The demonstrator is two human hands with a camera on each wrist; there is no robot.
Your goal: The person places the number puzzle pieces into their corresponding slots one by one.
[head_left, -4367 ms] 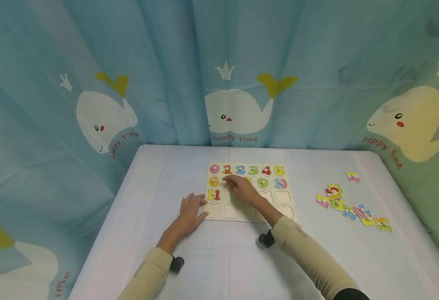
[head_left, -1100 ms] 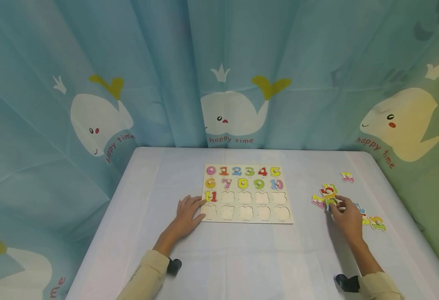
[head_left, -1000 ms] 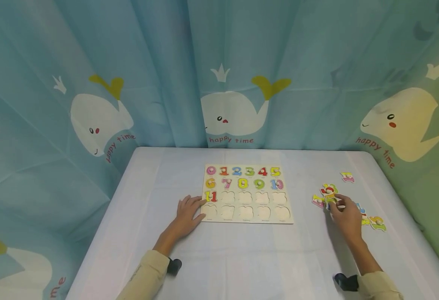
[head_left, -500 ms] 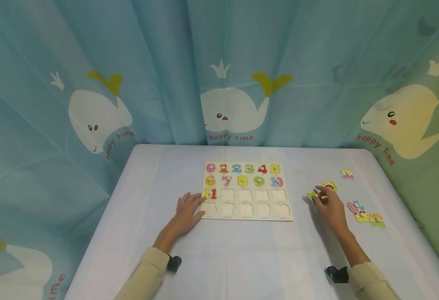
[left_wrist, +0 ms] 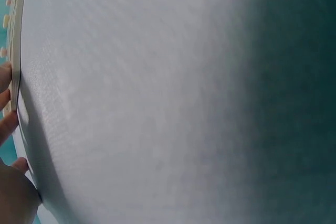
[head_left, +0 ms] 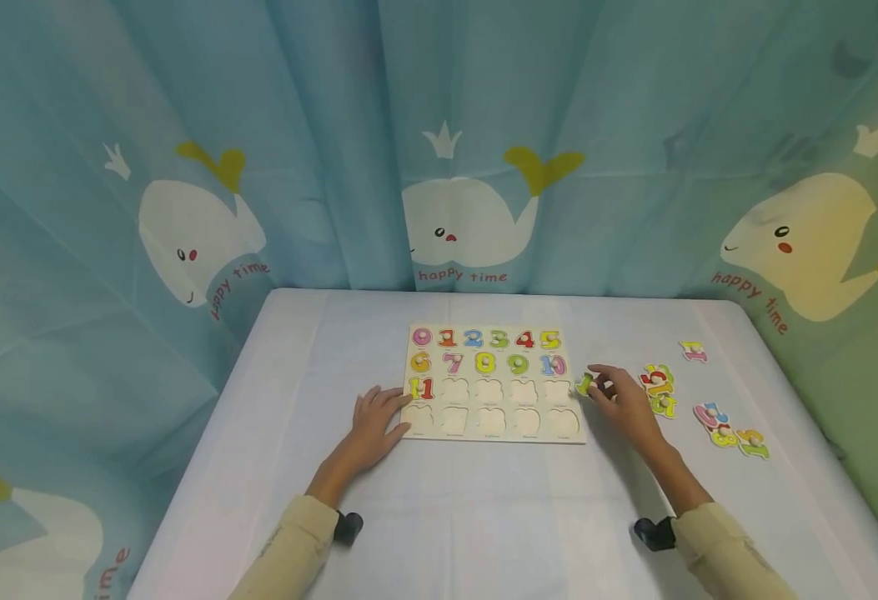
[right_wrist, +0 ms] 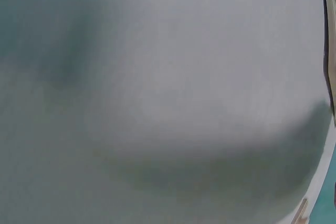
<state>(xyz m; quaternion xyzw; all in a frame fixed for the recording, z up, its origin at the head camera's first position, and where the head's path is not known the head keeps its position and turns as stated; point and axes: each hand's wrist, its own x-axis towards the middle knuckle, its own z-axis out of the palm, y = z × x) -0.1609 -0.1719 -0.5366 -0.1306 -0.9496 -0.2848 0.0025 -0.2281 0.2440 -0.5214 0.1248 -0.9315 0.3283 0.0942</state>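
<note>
A wooden number puzzle board lies on the white table. Its upper two rows hold knobbed numbers 0 to 10, and the 11 sits in the third row; the other recesses are bare. My left hand rests with extended fingers on the board's left edge; in the left wrist view its fingertips touch that edge. Just off the right edge, my right hand pinches a green number puzzle piece. Fingers hide part of this piece, so its full number cannot be read. The right wrist view barely catches the board's edge.
Right of the right hand lie loose pieces: a red-and-yellow cluster, a yellow-green one, a pink-and-blue one and an orange-and-green one. A pink-and-yellow piece lies farther back. A whale-print curtain hangs behind the table.
The 7 and 8 now show in the board, uncovered since the earliest frame. My right hand went to the loose pieces, picked up the green piece and carried it left. The left hand stays put.
</note>
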